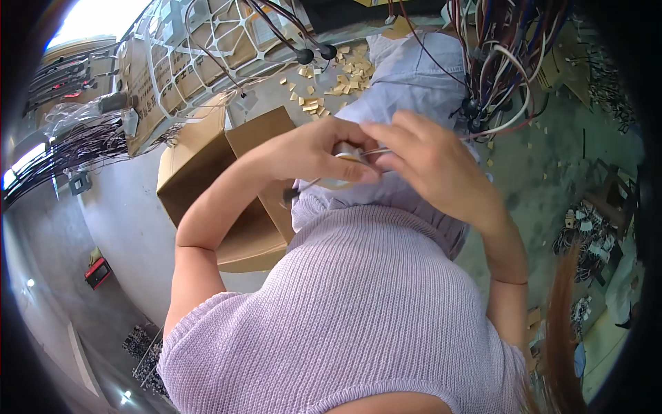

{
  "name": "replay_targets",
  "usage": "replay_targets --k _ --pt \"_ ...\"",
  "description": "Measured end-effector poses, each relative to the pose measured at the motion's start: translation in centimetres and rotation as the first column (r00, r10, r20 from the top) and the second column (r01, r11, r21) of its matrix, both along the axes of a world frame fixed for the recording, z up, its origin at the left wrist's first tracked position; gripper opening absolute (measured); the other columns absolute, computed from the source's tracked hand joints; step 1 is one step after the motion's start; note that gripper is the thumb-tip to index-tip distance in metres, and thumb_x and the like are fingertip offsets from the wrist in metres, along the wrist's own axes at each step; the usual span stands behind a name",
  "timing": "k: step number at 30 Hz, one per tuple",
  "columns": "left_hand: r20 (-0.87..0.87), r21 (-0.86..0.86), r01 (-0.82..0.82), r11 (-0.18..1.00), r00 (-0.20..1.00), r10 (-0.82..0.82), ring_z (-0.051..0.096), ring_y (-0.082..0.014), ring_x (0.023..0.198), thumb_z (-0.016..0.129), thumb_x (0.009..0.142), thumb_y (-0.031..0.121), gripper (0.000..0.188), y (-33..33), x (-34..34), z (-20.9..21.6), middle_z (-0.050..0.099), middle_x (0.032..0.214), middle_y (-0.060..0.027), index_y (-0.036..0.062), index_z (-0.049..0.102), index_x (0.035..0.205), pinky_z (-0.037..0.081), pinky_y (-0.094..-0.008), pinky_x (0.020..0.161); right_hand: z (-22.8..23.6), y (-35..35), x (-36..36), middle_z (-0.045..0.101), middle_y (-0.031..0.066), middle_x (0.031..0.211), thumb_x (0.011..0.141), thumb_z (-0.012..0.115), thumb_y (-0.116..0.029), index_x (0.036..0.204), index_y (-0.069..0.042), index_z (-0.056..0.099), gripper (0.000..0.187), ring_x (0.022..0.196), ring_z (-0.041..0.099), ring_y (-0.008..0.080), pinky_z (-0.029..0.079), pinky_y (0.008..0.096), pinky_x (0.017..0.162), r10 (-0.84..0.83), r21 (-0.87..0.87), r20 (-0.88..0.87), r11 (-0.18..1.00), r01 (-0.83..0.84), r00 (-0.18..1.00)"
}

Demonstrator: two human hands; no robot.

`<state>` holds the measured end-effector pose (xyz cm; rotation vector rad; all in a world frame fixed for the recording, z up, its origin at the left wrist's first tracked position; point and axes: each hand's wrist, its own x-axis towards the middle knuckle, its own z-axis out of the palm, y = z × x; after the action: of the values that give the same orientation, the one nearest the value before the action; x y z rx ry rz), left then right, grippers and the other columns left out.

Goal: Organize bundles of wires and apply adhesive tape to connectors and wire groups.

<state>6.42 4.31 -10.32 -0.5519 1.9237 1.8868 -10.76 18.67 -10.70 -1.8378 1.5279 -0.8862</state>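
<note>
Above my lap, my left hand [314,152] curls round a small whitish rounded piece [349,153], partly hidden by the fingers, so I cannot make out its kind. Beneath that hand, a short cable with a dark round end [289,196] hangs down. My right hand [433,162] meets it from the other side, fingers closed on thin pale wires [374,150] that run from the piece. The two hands nearly touch at the fingertips.
An open cardboard box [265,221] stands at my left. Bundles of cables [507,76] hang at the upper right, near a white plastic rack [207,48] with dark-ended leads. Small tan pieces [352,72] litter the floor ahead. More cables [76,148] lie at the far left.
</note>
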Motion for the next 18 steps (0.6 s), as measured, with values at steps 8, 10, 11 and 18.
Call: replay_targets --k 8,10,11,18 --pt "-0.215 0.240 0.066 0.968 0.977 -0.013 0.056 -0.0147 0.099 0.065 0.089 0.016 0.034 1.1 1.0 1.8 0.059 0.109 -0.0058 0.0050 0.054 0.119 0.046 -0.0287 0.085 3.9 1.0 -4.9 0.058 0.0099 0.087 0.086 0.059 -0.002 0.101 -0.001 0.063 0.016 0.076 0.060 0.0187 0.047 0.0295 0.067 -0.387 0.072 -0.022 0.919 0.388 0.922" --pt "-0.235 0.315 0.114 0.942 0.971 -0.039 0.056 -0.0138 0.095 0.059 0.092 0.012 0.031 2.4 0.7 1.6 0.059 0.108 -0.0062 0.0057 0.052 0.121 0.046 -0.0269 0.082 3.6 2.5 -3.3 0.059 0.0118 0.092 0.085 0.058 -0.001 0.105 -0.002 0.062 0.020 0.082 0.061 0.0203 0.048 0.0303 0.072 -0.344 0.201 0.244 0.932 0.300 0.906" --pt "-0.225 0.366 0.126 0.922 0.973 -0.044 0.057 -0.0142 0.095 0.058 0.092 0.013 0.031 3.0 0.6 1.5 0.059 0.107 -0.0064 0.0054 0.051 0.121 0.046 -0.0273 0.082 3.4 3.2 -2.4 0.059 0.0115 0.092 0.082 0.061 -0.001 0.102 -0.002 0.062 0.021 0.082 0.061 0.0214 0.049 0.0314 0.072 -0.254 0.218 0.291 0.956 0.195 0.923" --pt "-0.250 0.286 0.098 0.953 0.968 -0.025 0.058 -0.0155 0.097 0.059 0.092 0.015 0.031 5.8 1.1 1.0 0.058 0.103 -0.0078 0.0018 0.049 0.118 0.046 -0.0289 0.082 2.6 4.4 -0.1 0.051 0.0090 0.084 0.070 0.070 -0.001 0.082 -0.003 0.056 0.019 0.077 0.055 0.0269 0.046 0.0356 0.068 -0.062 0.016 0.254 0.998 0.060 0.965"
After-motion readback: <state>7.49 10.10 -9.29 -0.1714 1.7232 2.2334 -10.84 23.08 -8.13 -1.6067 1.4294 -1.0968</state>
